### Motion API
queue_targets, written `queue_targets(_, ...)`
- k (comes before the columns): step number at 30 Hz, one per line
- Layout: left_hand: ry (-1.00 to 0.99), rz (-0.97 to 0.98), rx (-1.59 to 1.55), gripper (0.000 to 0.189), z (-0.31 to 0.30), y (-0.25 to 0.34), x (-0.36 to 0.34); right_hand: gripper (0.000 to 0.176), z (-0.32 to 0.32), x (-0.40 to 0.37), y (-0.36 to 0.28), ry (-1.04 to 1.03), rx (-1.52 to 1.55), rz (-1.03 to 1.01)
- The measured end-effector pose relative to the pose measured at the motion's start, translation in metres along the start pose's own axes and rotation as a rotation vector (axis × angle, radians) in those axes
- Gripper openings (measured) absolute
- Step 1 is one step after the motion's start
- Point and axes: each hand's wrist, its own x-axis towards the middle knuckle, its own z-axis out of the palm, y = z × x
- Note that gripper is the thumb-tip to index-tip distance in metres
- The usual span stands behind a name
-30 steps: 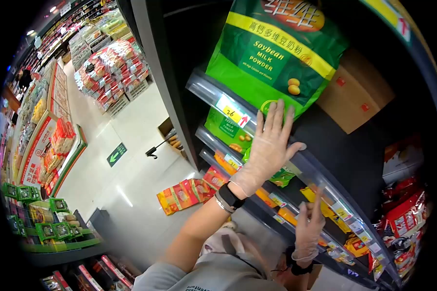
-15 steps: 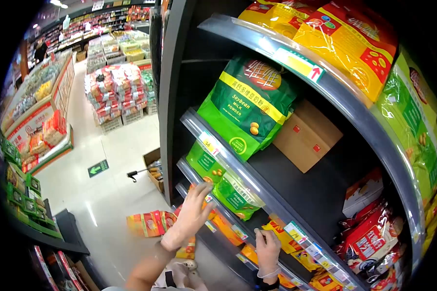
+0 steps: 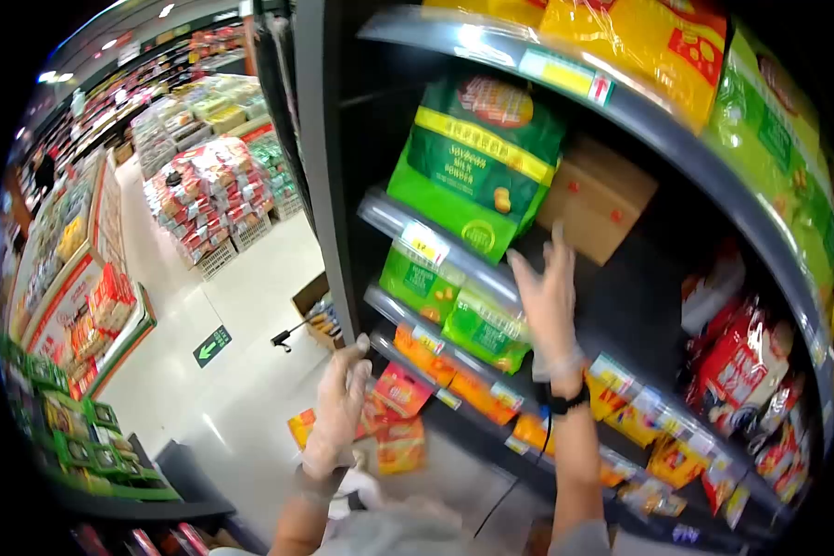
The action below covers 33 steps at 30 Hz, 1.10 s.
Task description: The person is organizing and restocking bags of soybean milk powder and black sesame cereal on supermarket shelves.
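My right hand (image 3: 549, 301), in a clear thin glove, is raised at the shelf with thumb and fingers apart, holding nothing. It is just below a large green bag of soybean milk powder (image 3: 477, 167) and close to a brown cardboard box (image 3: 602, 199), both on the upper shelf. Lower on the left, my left hand (image 3: 338, 408) has loosely bent fingers, with nothing visible in them. Beyond it, red and orange packets (image 3: 400, 443) lie on the floor. Smaller green soybean bags (image 3: 482, 329) stand one shelf down.
Clear-fronted shelf edges (image 3: 491, 278) with price tags curve across the view. Red packages (image 3: 741, 357) lie at the right, yellow bags (image 3: 639, 37) above. An open carton (image 3: 320, 315) with a black handle sticking out stands by the shelf's end. Stacked goods (image 3: 208, 195) occupy the aisle.
My right hand has risen from the lower shelf edge toward the cardboard box, and its fingers have spread. My left hand has dropped slightly away from the shelf. The view has shifted and tilted.
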Motion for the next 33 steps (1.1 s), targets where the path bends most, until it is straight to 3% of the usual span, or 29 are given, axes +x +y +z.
queue_targets(1, -0.042, -0.009, 0.008, 0.027, -0.008, -0.009, 0.005, 0.067, 0.017, 0.015, 0.001, 0.069, -0.090, -0.042)
queue_targets(5, -0.074, -0.044, 0.035, 0.023, -0.057, -0.056, 0.020, 0.084, 0.074, 0.048, -0.015, 0.033, -0.232, 0.242)
queue_targets(7, -0.073, -0.041, 0.061, 0.023, -0.092, -0.083, 0.030, 0.083, 0.099, 0.047, -0.004, 0.077, -0.460, 0.275)
queue_targets(10, -0.034, -0.172, 0.035, 0.026, -0.131, -0.102, 0.040, 0.082, 0.110, 0.036, -0.006, 0.076, -0.395, 0.398)
queue_targets(15, -0.140, -0.227, -0.081, 0.029, -0.139, -0.119, 0.047, 0.078, 0.111, 0.020, 0.019, 0.062, -0.526, 0.191)
queue_targets(17, -0.215, -0.198, 0.022, 0.030, -0.140, -0.130, 0.048, 0.060, 0.108, 0.019, 0.015, 0.023, -0.500, 0.259)
queue_targets(21, -0.296, -0.215, -0.078, 0.031, -0.134, -0.141, 0.044, 0.062, 0.106, 0.013, 0.002, 0.037, -0.347, 0.365)
queue_targets(24, -0.282, -0.205, -0.073, 0.030, -0.140, -0.147, 0.040, 0.051, 0.111, 0.013, 0.014, 0.230, -0.112, 0.237)
queue_targets(33, -0.239, -0.247, -0.111, 0.031, -0.154, -0.155, 0.044, 0.050, 0.101, 0.011, 0.015, 0.169, -0.146, 0.352)
